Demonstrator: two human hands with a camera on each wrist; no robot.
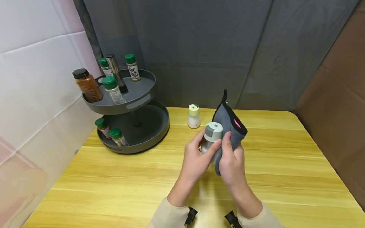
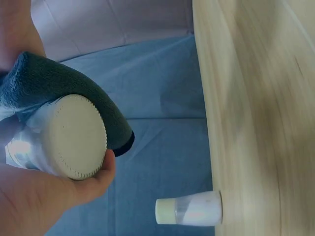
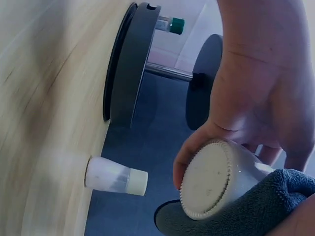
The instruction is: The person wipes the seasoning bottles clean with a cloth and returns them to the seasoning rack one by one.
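While your left hand [image 1: 195,160] grips the jar [image 1: 213,132] above the table [image 1: 128,190], your right hand [image 1: 233,163] holds the cloth [image 1: 223,118] against the jar's side in the head view. The left wrist view shows the jar, base outward, between your left hand and the cloth. In the right wrist view, a shaker [image 3: 113,175] stands apart.

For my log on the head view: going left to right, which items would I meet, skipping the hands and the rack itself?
Black-capped jar, silver cylinder, rightmost green-capped jar, yellow-capped shaker, held pale-capped jar, grey cloth.
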